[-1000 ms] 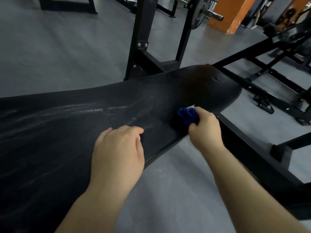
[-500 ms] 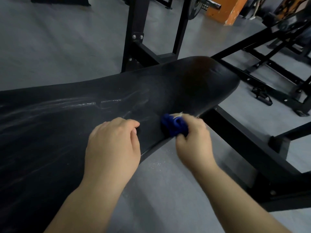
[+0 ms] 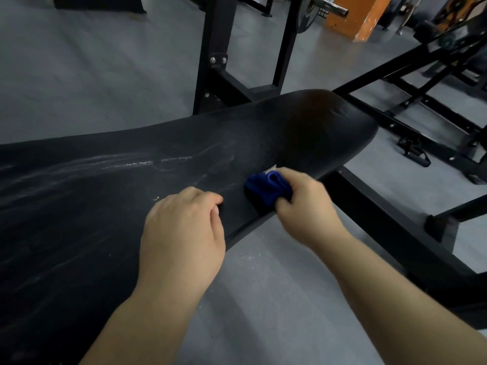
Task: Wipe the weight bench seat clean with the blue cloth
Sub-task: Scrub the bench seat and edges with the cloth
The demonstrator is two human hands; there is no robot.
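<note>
Your right hand grips the bunched blue cloth, fingers curled round it, and presses it on the bench seat close to the near edge, toward the narrow end. Your left hand rests on the seat just beside the cloth, fingers loosely bent and holding nothing; use it as a brace. The cloth is wadded small, so each pass likely cleans only a thin strip. Spread it flatter under your palm if you can. Pale wet streaks run along the middle of the seat, left of both hands, and look unwiped. Work in long overlapping strokes along the seat's length with even pressure. Lift the left hand clear when the cloth comes its way.
</note>
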